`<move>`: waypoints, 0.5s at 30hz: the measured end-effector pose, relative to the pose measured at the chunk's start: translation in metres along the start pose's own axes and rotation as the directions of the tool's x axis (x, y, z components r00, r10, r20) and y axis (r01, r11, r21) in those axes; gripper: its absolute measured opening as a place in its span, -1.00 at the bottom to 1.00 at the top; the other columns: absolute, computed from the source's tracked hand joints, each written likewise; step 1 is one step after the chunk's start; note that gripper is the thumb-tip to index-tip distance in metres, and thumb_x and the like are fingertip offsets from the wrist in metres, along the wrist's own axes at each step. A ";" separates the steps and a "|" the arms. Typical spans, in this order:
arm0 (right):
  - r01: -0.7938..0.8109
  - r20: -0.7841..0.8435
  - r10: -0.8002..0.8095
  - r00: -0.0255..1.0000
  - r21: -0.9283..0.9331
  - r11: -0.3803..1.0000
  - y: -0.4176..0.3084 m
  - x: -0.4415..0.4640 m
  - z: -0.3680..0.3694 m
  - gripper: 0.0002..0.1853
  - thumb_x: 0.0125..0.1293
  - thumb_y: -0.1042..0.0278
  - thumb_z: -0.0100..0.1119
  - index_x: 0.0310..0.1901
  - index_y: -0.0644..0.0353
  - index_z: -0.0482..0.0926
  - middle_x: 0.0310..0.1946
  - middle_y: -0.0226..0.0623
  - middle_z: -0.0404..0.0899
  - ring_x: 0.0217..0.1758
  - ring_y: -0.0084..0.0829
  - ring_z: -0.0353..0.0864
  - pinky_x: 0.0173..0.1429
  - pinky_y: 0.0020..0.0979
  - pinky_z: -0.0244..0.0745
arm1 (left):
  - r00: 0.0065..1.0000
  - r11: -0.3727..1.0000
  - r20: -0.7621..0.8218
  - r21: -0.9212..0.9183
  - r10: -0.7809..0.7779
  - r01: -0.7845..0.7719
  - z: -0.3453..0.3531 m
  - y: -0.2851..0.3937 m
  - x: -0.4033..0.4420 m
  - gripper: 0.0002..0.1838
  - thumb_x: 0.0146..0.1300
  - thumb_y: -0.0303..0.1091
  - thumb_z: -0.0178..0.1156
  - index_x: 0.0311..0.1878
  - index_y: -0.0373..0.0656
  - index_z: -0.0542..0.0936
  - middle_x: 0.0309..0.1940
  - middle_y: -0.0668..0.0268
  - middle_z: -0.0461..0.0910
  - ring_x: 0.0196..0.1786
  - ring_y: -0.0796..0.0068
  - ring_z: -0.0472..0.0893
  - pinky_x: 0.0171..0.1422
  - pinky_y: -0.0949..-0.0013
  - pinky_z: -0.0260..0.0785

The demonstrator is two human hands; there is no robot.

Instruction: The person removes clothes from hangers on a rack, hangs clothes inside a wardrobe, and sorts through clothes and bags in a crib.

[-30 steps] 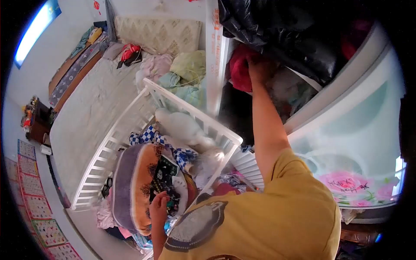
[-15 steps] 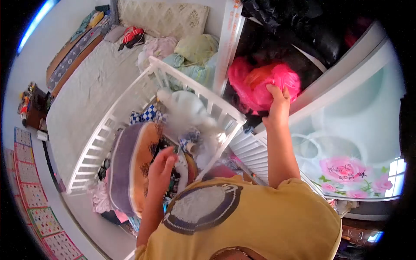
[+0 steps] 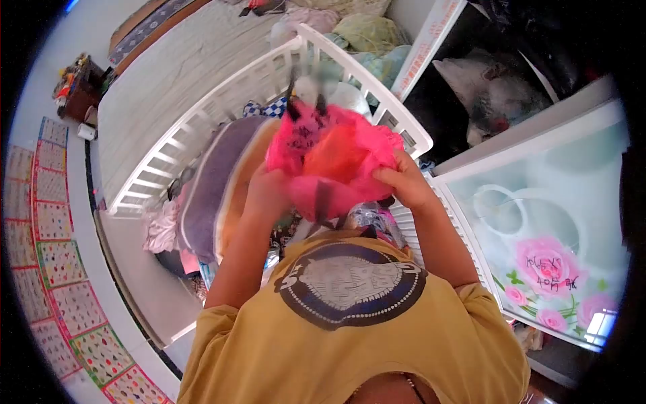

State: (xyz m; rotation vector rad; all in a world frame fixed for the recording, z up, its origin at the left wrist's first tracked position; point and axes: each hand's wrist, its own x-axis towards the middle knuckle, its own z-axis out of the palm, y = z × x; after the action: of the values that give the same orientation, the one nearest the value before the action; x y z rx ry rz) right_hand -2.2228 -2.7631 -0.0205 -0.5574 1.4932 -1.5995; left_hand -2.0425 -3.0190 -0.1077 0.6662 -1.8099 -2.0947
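Observation:
A bright pink plastic bag (image 3: 363, 185) is held up in front of my chest, over the white crib. Something orange (image 3: 331, 158) shows inside it, and dark strips stick out at its top and bottom, too blurred to name. My right hand (image 3: 406, 180) grips the bag's right side, thumb on top. At the left side my left hand (image 3: 270, 192) is closed on the bag, its fingers partly hidden and smeared by motion. Beneath and left of the bag lies a striped purple and orange blanket (image 3: 219, 172) in the crib.
The white crib (image 3: 367, 74) has slatted rails around piled clothes. Right of it stands an open cabinet with a flower-printed door (image 3: 531, 222) and a filled bag (image 3: 494, 94) inside. Behind is a bed (image 3: 175, 94). Picture charts (image 3: 74, 269) run along the left.
The pink bag has come out of the cabinet to the left, in front of me. My left hand has joined my right on it. The view has shifted, and a filled bag now shows inside the cabinet.

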 end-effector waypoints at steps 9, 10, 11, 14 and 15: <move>-0.324 -0.244 0.238 0.940 -0.427 0.844 0.149 0.038 -0.023 -0.50 0.32 0.28 0.32 0.24 0.31 0.52 0.04 -0.16 0.70 0.05 -0.30 0.71 0.20 -0.24 0.59 | 0.951 0.943 -0.257 0.239 -0.170 0.233 -0.042 -0.095 -0.040 -0.57 0.29 -0.44 0.20 0.24 -0.20 0.56 -0.03 0.22 0.73 -0.03 0.33 0.72 0.03 0.28 0.61; -0.226 -0.277 0.042 0.960 -0.678 0.699 0.165 0.040 -0.026 -0.54 0.34 0.35 0.30 0.23 0.30 0.51 0.06 -0.11 0.67 0.11 -0.13 0.69 0.28 -0.15 0.54 | 0.948 0.980 -0.273 0.066 -0.164 0.188 -0.035 -0.096 -0.048 -0.59 0.31 -0.43 0.17 0.23 -0.17 0.58 -0.05 0.26 0.72 -0.08 0.39 0.71 0.01 0.31 0.60; -0.050 -0.201 -0.184 0.962 -0.793 0.607 0.146 0.036 -0.012 -0.55 0.33 0.39 0.28 0.23 0.29 0.51 0.08 -0.09 0.65 0.15 -0.07 0.66 0.32 -0.14 0.51 | 0.948 0.986 -0.279 0.023 -0.152 0.165 -0.033 -0.103 -0.053 -0.58 0.32 -0.43 0.16 0.25 -0.16 0.57 -0.06 0.26 0.72 -0.09 0.40 0.71 0.00 0.32 0.59; 0.288 0.106 -0.467 0.878 -0.896 0.338 0.105 0.046 0.024 -0.60 0.33 0.49 0.18 0.21 0.24 0.53 0.19 0.00 0.57 0.35 0.11 0.48 0.47 -0.12 0.40 | 0.943 0.987 -0.297 0.009 -0.152 0.162 -0.025 -0.105 -0.062 -0.55 0.33 -0.46 0.12 0.30 -0.13 0.56 -0.06 0.28 0.72 -0.11 0.42 0.70 -0.02 0.35 0.58; 0.400 0.249 -0.435 0.865 -0.867 0.298 0.109 0.061 0.031 -0.60 0.35 0.46 0.16 0.22 0.22 0.53 0.19 -0.02 0.58 0.36 0.09 0.48 0.48 -0.10 0.37 | 0.935 0.975 -0.309 0.074 -0.176 0.208 -0.023 -0.096 -0.062 -0.53 0.33 -0.47 0.12 0.32 -0.12 0.56 -0.05 0.28 0.72 -0.11 0.43 0.70 -0.04 0.36 0.58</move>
State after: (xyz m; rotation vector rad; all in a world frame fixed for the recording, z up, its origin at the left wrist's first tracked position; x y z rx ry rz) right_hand -2.2002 -2.8224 -0.1326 -1.6804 2.3510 -0.9491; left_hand -1.9708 -2.9912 -0.1948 1.1655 -1.7498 -1.8912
